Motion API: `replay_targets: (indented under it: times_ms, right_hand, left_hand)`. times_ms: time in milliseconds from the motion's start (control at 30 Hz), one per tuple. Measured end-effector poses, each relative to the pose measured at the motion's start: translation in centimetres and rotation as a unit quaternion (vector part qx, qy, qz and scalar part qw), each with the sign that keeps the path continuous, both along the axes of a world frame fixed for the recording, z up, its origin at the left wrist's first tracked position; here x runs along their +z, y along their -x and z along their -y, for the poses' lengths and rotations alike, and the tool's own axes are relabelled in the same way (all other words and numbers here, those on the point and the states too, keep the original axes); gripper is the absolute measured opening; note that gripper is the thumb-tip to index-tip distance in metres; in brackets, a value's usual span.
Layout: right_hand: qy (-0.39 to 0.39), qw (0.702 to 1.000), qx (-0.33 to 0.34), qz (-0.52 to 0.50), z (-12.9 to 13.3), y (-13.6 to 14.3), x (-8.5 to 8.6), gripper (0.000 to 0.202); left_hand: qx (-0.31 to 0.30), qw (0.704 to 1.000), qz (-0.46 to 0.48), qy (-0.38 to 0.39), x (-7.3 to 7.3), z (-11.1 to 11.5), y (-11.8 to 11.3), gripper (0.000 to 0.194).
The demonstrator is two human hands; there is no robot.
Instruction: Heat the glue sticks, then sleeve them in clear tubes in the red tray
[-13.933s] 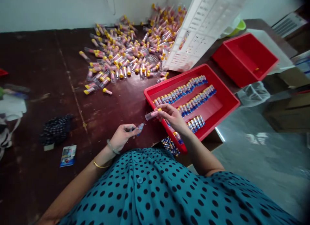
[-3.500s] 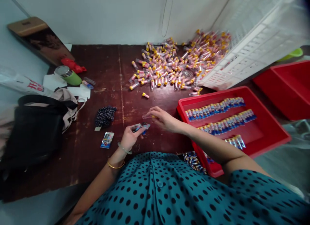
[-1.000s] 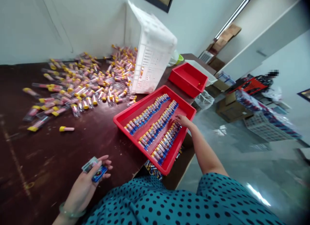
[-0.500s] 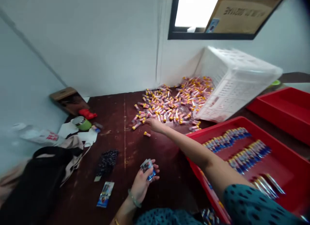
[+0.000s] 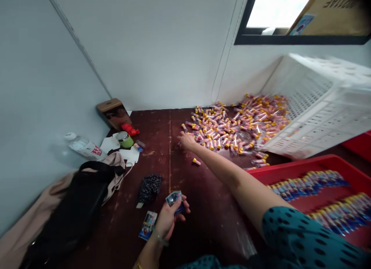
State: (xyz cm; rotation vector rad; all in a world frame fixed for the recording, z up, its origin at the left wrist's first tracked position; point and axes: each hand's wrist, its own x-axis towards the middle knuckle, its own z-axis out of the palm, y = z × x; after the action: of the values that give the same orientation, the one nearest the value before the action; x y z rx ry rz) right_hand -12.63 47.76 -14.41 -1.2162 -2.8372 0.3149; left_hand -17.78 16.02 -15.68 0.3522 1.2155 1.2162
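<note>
My left hand (image 5: 170, 215) is closed around a few small blue printed packets (image 5: 174, 199) low over the dark table. My right hand (image 5: 187, 141) reaches to the left edge of a heap of pink tubes with yellow caps (image 5: 217, 126); its fingers are blurred, and whether they hold a tube cannot be made out. One loose tube (image 5: 196, 161) lies just below that hand. Another blue packet (image 5: 147, 225) lies on the table left of my left wrist, below a dark speckled cloth item (image 5: 150, 188).
A white perforated crate (image 5: 319, 107) lies tipped behind the heap. At right is a red tray (image 5: 313, 163) with rows of filled packets. At left are a black bag (image 5: 69, 207), a bottle (image 5: 87, 147), a green cup (image 5: 124, 139) and a brown box (image 5: 114, 112).
The view has swung left, so things appear further right. My right hand has moved left along the heap's edge. My left hand still holds the packets.
</note>
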Motion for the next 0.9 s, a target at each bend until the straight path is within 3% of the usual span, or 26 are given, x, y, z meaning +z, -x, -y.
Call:
replay_targets:
  times_ms: [133,267,367,467,600,667,733,833,900]
  right_hand:
    - [0.024,1.000,0.002,0.017,-1.2,1.1,1.8,0.021]
    - [0.068,0.997,0.023,-0.004,0.2,-0.9,2.7,0.028]
    - [0.151,0.984,0.060,-0.072,3.9,-4.7,2.5,0.027]
    - [0.233,0.943,0.095,-0.216,9.3,-8.8,2.2,0.018]
    - [0.194,0.925,0.135,-0.299,16.4,-12.0,2.2,0.011]
    - [0.176,0.927,0.136,-0.303,18.7,-12.7,2.3,0.013]
    - [0.163,0.930,0.137,-0.299,20.0,-13.2,2.6,0.013]
    - [0.155,0.937,0.166,-0.265,20.7,-14.2,3.2,0.013]
    - [0.158,0.939,0.170,-0.255,20.7,-14.9,3.4,0.015]
  left_hand:
    - [0.061,0.998,0.017,-0.029,1.0,-0.7,0.8,0.044]
    - [0.091,0.995,0.017,-0.024,0.8,-0.5,2.0,0.038]
    - [0.104,0.994,-0.001,-0.022,-0.1,-0.6,2.1,0.038]
    - [0.130,0.991,0.000,-0.028,-1.0,-1.1,1.0,0.040]
    - [0.150,0.987,0.016,-0.054,-0.8,-1.7,-2.1,0.041]
    - [0.137,0.987,0.023,-0.080,-0.1,-1.6,-3.6,0.041]
    - [0.077,0.993,0.029,-0.087,0.6,-1.3,-4.8,0.041]
    - [-0.050,0.996,0.033,-0.061,1.1,-0.9,-5.6,0.034]
    - [-0.072,0.995,0.022,-0.059,1.0,-0.7,-5.9,0.031]
